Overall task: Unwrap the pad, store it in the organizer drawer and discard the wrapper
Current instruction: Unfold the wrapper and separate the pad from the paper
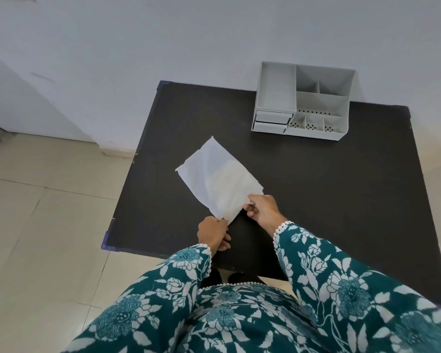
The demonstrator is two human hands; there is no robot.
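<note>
A white pad (pixel 231 180) lies inside its thin white wrapper (pixel 201 165) above the black table (pixel 316 187), tilted with the far corner pointing up-left. My left hand (pixel 213 234) pinches the wrapper's near corner. My right hand (pixel 262 208) grips the near right edge, where the pad's end shows. The wrapper's far part looks flat and empty. The grey organizer (pixel 303 100) stands at the table's far right, with two small drawers (pixel 271 121) at its lower left, both closed.
The table's left edge (pixel 127 179) drops to a beige tiled floor (pixel 43 212). A pale wall (pixel 163 42) runs behind the table. My floral sleeves fill the lower part of the view.
</note>
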